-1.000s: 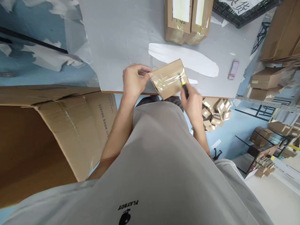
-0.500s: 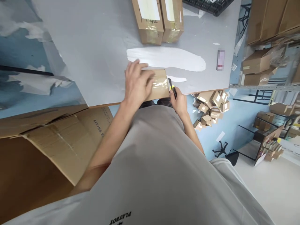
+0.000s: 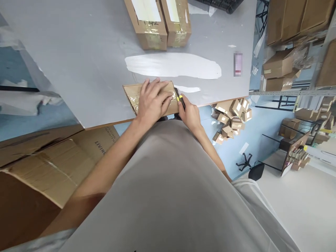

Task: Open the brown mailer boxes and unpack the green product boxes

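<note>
A small cardboard box (image 3: 132, 93) with clear tape on it lies at the near edge of the grey table. Across its top my left hand (image 3: 153, 100) rests flat, fingers stretched out and gripping nothing. My right hand (image 3: 191, 113) is closed around a black and yellow utility knife (image 3: 181, 99). The knife's front end is at the box's right end; whether the blade touches the cardboard I cannot tell.
Two taped cardboard boxes (image 3: 154, 39) stand at the back beside a black crate (image 3: 223, 4). A long white strip (image 3: 173, 65) lies on the table (image 3: 86, 63). Small cartons (image 3: 232, 119) are heaped on the floor at right; a large open carton (image 3: 52, 168) stands at left.
My left hand has moved rightward over the box and settled on it, uncovering its left end. The knife stays at the right end. The whole view has shifted.
</note>
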`<state>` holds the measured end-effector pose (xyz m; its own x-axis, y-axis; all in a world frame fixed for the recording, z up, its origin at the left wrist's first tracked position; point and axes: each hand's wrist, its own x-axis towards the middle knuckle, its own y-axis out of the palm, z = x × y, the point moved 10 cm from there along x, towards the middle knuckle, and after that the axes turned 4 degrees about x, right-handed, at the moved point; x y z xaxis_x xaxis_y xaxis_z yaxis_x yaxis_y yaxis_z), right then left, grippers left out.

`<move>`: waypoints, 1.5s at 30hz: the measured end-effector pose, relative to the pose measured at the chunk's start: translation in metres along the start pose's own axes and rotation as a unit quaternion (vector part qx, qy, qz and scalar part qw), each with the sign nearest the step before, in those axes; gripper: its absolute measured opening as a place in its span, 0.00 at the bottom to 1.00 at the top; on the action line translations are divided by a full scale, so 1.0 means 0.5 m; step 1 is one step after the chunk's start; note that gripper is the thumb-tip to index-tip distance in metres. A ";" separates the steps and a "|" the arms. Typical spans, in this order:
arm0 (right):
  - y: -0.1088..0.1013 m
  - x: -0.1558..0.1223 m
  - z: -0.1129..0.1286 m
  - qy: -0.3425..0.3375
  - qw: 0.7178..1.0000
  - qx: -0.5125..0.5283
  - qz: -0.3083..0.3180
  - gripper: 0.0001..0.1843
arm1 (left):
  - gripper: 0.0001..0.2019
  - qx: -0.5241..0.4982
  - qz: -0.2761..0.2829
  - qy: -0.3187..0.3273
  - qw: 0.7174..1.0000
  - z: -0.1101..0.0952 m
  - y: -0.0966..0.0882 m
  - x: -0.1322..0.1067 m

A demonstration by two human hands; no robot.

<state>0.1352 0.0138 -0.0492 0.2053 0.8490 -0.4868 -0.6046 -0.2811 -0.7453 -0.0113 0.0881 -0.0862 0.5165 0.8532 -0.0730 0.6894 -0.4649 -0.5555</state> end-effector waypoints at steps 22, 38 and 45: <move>-0.017 -0.052 0.099 0.132 0.968 -0.197 0.077 0.23 | 0.20 -0.025 -0.037 0.037 0.998 0.030 0.025 -0.008; -0.039 -0.084 0.114 0.122 0.969 -0.192 0.091 0.35 | 0.23 0.015 -0.030 0.039 0.999 0.018 0.015 -0.018; -0.025 -0.054 0.088 0.129 0.978 -0.149 0.065 0.33 | 0.21 -0.026 -0.046 0.040 0.998 0.025 0.013 -0.020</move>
<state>0.1032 0.0142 -0.0069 0.3523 0.6668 -0.6567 -0.3952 -0.5301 -0.7502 -0.0182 0.0797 -0.0996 0.4864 0.8726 0.0439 0.7609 -0.3983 -0.5122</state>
